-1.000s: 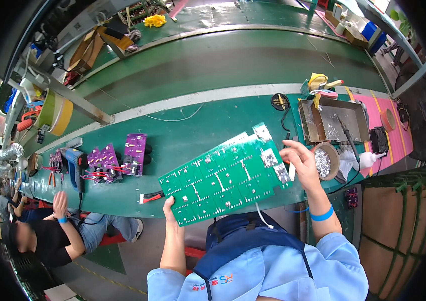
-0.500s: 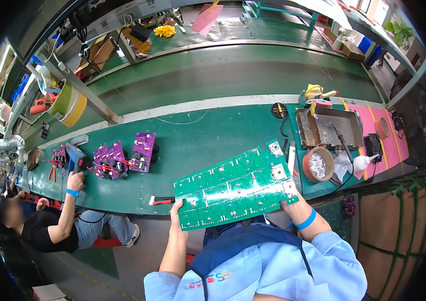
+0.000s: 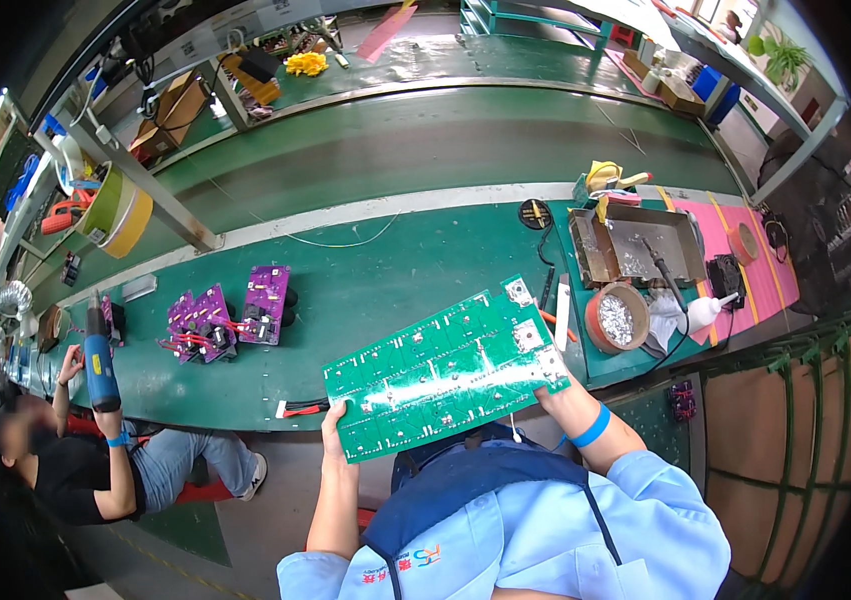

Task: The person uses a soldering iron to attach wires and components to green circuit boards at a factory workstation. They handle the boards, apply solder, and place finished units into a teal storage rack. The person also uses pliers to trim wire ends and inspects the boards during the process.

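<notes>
A large green circuit board (image 3: 425, 392) is held at a tilt above the near edge of the bench. My left hand (image 3: 334, 430) grips its lower left corner, the thumb on top and the other fingers hidden underneath. At the board's right end, my right hand (image 3: 551, 392) is closed round the edge, most of its fingers out of sight below. Silvery square parts sit along that right end. Red and black wires with a white connector (image 3: 285, 409) lie on the bench beside the board's left edge. A thin white cord with a small tip (image 3: 516, 434) hangs below the board.
Purple circuit boards (image 3: 266, 300) with wires stand left on the green bench (image 3: 365, 270). At right are a metal tray (image 3: 651, 232), a soldering iron (image 3: 667, 270), a round bowl of metal bits (image 3: 616, 318) and a white bottle (image 3: 708, 312). A co-worker at left holds a blue power tool (image 3: 99, 362).
The whole view has shifted a little. Both my hands keep hold of the board. The co-worker has brought the power tool back toward their body, and a white cord now shows below the board.
</notes>
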Demonstrator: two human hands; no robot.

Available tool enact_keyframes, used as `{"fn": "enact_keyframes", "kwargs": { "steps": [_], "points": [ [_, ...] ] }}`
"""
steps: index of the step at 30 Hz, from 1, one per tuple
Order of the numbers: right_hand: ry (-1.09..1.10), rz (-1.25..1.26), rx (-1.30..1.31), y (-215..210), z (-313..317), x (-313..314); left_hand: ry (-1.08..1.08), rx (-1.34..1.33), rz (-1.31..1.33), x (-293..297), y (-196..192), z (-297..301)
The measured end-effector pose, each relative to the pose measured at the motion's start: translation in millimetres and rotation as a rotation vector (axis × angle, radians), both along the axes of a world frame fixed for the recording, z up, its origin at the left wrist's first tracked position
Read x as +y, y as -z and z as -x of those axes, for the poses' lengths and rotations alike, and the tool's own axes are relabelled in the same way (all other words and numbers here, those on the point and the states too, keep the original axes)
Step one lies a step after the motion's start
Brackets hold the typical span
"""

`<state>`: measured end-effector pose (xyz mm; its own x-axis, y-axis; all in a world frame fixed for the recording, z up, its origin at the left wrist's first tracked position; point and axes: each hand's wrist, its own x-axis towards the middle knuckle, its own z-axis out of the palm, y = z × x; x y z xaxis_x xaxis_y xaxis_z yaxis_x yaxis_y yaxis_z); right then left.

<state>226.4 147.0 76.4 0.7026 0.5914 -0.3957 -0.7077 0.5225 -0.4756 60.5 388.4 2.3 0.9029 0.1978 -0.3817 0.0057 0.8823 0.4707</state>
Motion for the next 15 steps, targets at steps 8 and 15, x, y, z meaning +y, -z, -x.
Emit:
{"fn": "enact_keyframes", "kwargs": {
  "steps": [8, 15],
  "points": [
    [0.217, 0.168, -0.271, 48, -22, -88, 0.105, 0.012, -0.056, 13, 29, -49],
    [0.821, 0.185, -0.233, 50, -60, -211, 0.208, 0.099, -0.201, 24, 42, -105]
  ]
}}
